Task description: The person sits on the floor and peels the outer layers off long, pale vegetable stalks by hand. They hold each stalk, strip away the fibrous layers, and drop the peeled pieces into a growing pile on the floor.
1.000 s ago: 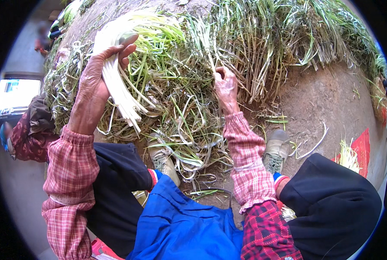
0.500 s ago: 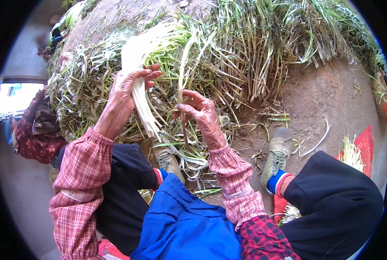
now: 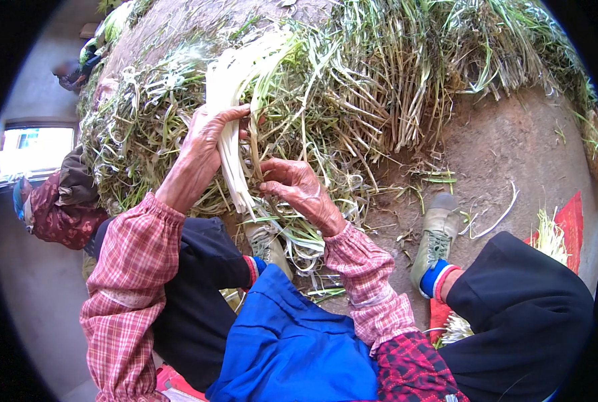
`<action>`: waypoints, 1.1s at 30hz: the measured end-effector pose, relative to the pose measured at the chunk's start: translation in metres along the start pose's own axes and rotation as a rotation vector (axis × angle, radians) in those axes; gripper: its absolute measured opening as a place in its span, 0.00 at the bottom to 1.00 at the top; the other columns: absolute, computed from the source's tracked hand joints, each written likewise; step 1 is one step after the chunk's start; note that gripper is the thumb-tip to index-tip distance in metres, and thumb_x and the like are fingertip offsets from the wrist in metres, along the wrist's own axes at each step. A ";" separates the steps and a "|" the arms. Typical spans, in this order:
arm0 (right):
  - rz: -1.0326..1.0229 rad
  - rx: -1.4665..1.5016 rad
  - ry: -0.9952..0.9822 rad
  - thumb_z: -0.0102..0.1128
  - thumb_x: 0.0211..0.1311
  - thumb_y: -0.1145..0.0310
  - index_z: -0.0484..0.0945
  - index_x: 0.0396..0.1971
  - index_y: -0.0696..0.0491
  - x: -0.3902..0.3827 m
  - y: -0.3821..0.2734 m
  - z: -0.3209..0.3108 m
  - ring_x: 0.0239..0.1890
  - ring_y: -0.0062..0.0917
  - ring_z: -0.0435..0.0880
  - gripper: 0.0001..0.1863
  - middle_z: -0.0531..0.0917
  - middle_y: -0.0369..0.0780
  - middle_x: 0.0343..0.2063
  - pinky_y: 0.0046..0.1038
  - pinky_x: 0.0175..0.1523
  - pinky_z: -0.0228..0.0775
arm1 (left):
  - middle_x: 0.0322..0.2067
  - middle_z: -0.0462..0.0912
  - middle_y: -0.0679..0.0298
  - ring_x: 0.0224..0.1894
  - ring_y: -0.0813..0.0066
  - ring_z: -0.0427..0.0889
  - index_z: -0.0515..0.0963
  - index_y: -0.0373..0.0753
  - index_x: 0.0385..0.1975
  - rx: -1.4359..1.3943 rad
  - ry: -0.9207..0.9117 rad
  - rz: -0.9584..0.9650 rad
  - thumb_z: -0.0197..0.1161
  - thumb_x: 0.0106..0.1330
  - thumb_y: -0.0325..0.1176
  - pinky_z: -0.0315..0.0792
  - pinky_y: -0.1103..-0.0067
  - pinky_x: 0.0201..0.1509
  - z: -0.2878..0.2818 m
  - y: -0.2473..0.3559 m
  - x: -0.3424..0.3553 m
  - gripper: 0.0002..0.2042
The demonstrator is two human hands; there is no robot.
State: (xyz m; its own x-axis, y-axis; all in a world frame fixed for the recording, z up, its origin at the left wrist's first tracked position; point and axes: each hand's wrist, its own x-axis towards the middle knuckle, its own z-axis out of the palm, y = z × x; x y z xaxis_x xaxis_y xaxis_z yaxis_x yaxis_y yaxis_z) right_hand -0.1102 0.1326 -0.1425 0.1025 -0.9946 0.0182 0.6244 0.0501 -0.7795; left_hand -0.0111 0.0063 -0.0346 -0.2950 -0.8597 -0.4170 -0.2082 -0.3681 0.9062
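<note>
A bundle of long white stems with pale green leaves [image 3: 232, 161] is gripped in my left hand [image 3: 202, 147], its cut ends hanging downward. Beside it, my right hand [image 3: 292, 184] pinches the lower part of a thin tan-green stalk [image 3: 255, 151], whose upper part lies against the bundle near my left fingertips. Both hands are over a tangled heap of loose leaves and stalks [image 3: 152, 120]. My knees and blue apron [image 3: 285, 342] are below them.
Longer stalks lie piled [image 3: 386, 80] across the back on the dirt ground [image 3: 486, 141]. At right, a red sheet [image 3: 570, 228] bears pale stems [image 3: 547, 238]. My shoes [image 3: 433, 234] flank the heap. A co-worker [image 3: 64, 214] bends at left below a window [image 3: 34, 144]; another person [image 3: 71, 70] is farther back.
My left hand and bundle have moved right. My right hand has come down and left from the pile with a stalk, which is now alongside the bundle.
</note>
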 end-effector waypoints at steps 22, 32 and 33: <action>-0.084 -0.238 0.209 0.45 0.59 0.74 0.78 0.37 0.63 0.014 -0.015 -0.019 0.29 0.20 0.82 0.13 0.83 0.39 0.26 0.20 0.34 0.73 | 0.29 0.83 0.60 0.29 0.75 0.83 0.77 0.30 0.36 0.008 -0.042 -0.079 0.66 0.51 0.25 0.73 0.87 0.26 0.013 0.000 -0.003 0.12; -0.035 0.689 0.289 0.43 0.67 0.55 0.71 0.44 0.56 0.030 0.019 -0.023 0.24 0.21 0.80 0.19 0.81 0.39 0.25 0.20 0.26 0.71 | 0.31 0.82 0.59 0.29 0.73 0.83 0.74 0.29 0.39 0.104 -0.114 -0.096 0.64 0.54 0.25 0.73 0.86 0.27 0.015 -0.006 -0.005 0.14; -0.047 0.650 0.305 0.44 0.66 0.56 0.72 0.43 0.56 0.030 0.025 -0.026 0.23 0.20 0.80 0.19 0.81 0.38 0.24 0.19 0.25 0.71 | 0.32 0.81 0.59 0.30 0.72 0.83 0.74 0.29 0.40 0.110 -0.103 -0.090 0.64 0.54 0.25 0.73 0.86 0.28 0.015 -0.003 -0.007 0.14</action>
State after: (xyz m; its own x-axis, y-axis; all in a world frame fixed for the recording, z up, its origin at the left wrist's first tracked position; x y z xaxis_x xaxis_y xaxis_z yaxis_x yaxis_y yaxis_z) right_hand -0.1116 0.1021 -0.1782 -0.0978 -0.9734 -0.2073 0.9672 -0.0439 -0.2503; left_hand -0.0226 0.0183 -0.0356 -0.3635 -0.7821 -0.5062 -0.3375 -0.3959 0.8540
